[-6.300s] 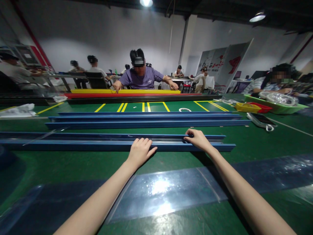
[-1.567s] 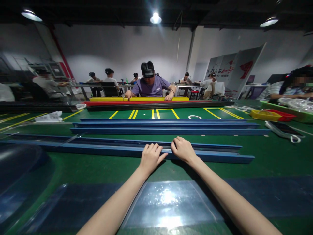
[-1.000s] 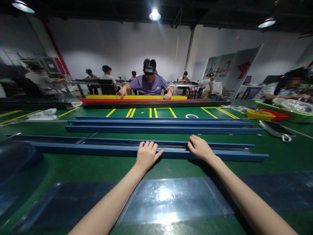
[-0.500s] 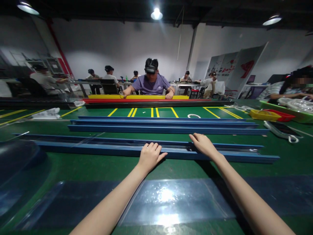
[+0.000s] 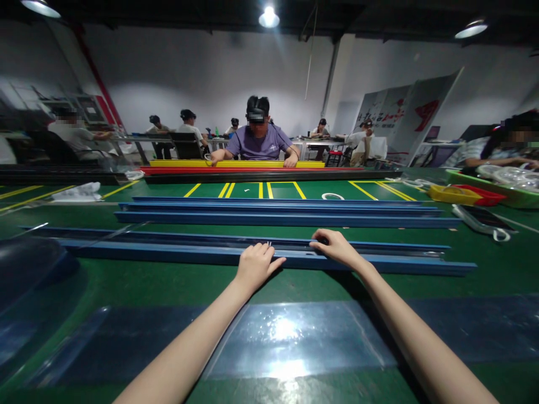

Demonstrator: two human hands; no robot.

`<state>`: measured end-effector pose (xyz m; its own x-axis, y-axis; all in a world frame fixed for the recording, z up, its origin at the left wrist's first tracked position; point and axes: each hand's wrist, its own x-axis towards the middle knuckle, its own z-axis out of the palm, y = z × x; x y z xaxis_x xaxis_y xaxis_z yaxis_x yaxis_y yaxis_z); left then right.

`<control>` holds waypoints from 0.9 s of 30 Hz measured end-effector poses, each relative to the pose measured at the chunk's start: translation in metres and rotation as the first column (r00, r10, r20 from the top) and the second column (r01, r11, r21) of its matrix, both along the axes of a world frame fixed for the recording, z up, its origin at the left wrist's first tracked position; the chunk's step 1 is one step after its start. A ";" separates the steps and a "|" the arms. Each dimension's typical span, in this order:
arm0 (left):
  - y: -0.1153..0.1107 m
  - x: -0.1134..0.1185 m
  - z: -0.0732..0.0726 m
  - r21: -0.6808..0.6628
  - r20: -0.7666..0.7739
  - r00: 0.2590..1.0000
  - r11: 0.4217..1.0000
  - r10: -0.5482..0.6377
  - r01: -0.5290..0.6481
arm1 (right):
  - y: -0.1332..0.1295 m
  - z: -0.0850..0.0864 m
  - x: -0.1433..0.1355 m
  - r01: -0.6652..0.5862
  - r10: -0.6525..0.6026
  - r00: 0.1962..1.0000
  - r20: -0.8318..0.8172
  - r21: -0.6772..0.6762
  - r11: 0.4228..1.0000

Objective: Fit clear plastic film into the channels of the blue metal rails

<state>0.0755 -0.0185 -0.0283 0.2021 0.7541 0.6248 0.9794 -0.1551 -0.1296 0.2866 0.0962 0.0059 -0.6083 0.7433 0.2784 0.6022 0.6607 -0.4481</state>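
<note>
Blue channel (image 5: 301,262) is under L hand (image 5: 254,266), w/ thumb spread, & R hand (image 5: 338,247), curled, can't tell if pinching.

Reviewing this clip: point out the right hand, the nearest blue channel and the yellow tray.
Right hand (image 5: 337,247): head view, on the back of the hand.
Nearest blue channel (image 5: 301,263): head view, on its near wall.
Yellow tray (image 5: 452,196): head view, on its outer side.
</note>
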 end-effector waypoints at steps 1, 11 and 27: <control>0.000 0.000 0.000 0.001 0.002 1.000 1.000 -0.001 0.001 | 0.000 0.001 0.000 0.012 -0.012 1.000 0.000 -0.010 1.000; 0.001 -0.001 0.000 -0.015 0.050 0.998 0.999 0.031 -0.030 | 0.003 -0.003 -0.009 0.139 -0.138 0.989 0.043 -0.007 0.990; 0.000 -0.006 0.024 -0.389 0.172 0.983 0.921 0.070 0.002 | 0.006 -0.006 -0.008 0.114 -0.118 0.991 0.057 0.057 0.992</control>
<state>0.0696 -0.0184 -0.0048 0.0845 0.9480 0.3067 0.9860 -0.1239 0.1112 0.2787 0.1027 -0.0005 -0.5357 0.7948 0.2852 0.7010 0.6068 -0.3747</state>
